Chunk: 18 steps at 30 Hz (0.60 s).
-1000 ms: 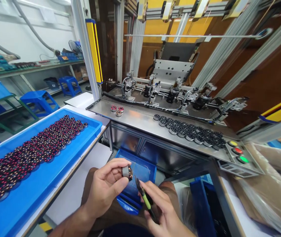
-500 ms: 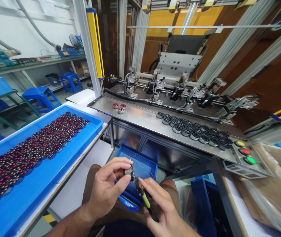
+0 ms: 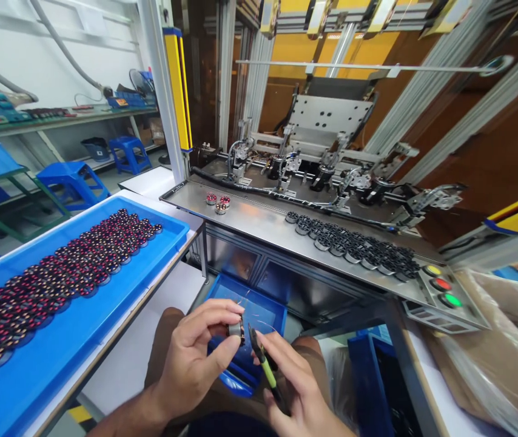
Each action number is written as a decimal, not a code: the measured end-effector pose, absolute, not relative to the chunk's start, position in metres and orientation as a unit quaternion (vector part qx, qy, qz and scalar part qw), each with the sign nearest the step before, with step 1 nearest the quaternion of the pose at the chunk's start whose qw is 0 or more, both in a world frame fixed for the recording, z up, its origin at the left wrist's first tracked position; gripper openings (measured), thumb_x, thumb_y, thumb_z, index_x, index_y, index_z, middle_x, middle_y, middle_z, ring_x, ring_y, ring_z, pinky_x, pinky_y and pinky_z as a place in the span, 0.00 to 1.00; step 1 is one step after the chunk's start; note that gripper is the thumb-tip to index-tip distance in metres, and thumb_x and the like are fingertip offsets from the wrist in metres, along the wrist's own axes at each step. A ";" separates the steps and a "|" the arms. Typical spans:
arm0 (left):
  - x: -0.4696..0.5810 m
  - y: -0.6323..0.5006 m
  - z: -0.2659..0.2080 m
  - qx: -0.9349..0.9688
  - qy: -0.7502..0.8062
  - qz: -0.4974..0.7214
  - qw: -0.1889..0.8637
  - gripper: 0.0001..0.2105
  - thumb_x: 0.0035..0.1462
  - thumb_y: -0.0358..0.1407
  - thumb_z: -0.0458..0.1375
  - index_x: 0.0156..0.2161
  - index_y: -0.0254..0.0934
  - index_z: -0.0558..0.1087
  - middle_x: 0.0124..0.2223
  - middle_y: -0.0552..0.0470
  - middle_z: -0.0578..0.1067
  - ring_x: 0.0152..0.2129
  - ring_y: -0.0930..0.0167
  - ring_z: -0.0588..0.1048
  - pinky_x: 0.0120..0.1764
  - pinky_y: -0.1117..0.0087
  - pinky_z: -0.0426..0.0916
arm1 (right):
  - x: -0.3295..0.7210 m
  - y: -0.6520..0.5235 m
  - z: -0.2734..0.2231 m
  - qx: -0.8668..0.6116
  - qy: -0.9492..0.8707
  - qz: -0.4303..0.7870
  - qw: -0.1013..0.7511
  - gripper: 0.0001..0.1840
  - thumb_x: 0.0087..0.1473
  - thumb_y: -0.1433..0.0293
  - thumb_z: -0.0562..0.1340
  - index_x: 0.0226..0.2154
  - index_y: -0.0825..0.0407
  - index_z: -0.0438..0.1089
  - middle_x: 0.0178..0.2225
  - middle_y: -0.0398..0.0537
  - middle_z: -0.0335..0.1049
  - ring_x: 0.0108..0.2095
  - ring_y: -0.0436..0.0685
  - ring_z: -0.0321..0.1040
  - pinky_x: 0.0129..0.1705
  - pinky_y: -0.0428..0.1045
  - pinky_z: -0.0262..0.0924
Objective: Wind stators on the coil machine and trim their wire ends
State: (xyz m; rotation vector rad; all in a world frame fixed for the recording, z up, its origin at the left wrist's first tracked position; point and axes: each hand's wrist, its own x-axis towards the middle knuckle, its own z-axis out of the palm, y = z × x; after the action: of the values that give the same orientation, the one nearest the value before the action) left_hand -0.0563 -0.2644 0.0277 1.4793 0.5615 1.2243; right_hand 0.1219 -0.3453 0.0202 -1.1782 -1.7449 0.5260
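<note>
Between the thumb and fingers of my left hand (image 3: pixel 202 352) is a motor stator (image 3: pixel 237 329), a small ring with copper windings, its wound face turned to the right. My right hand (image 3: pixel 293 382) is closed around wire cutters (image 3: pixel 265 364) with black and light-green handles. Their jaws point up and toward the stator, a small gap away from it. Below both hands lies a blue bin (image 3: pixel 259 303) with fine wire scraps in it.
At left, a blue tray (image 3: pixel 174 227) holds many wound stators. Three stators (image 3: pixel 221 208) and a row of black unwound cores (image 3: pixel 350 240) sit on the machine's metal ledge (image 3: pixel 259 221). A button box (image 3: pixel 450 299) stands at right beside a plastic-lined carton (image 3: pixel 504 321).
The cutter jaws have come away from the stator, leaving a gap. The stator is still in my left hand, and the view has tilted slightly.
</note>
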 end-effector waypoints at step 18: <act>-0.065 -0.254 0.021 0.738 0.193 0.513 0.393 0.17 0.54 0.28 0.65 0.49 0.43 0.74 0.52 0.43 0.75 0.50 0.61 0.75 0.50 0.60 0.74 | 0.132 -0.340 0.007 -0.580 -0.583 0.365 0.437 0.34 0.47 0.79 0.56 0.57 0.52 0.69 0.34 0.48 0.75 0.36 0.57 0.73 0.46 0.53 0.71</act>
State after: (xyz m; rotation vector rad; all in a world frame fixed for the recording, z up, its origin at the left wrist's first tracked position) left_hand -0.0649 -0.2542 0.0210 1.8731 0.4904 1.3031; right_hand 0.1322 -0.3398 0.0068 -1.4414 -1.4492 0.9088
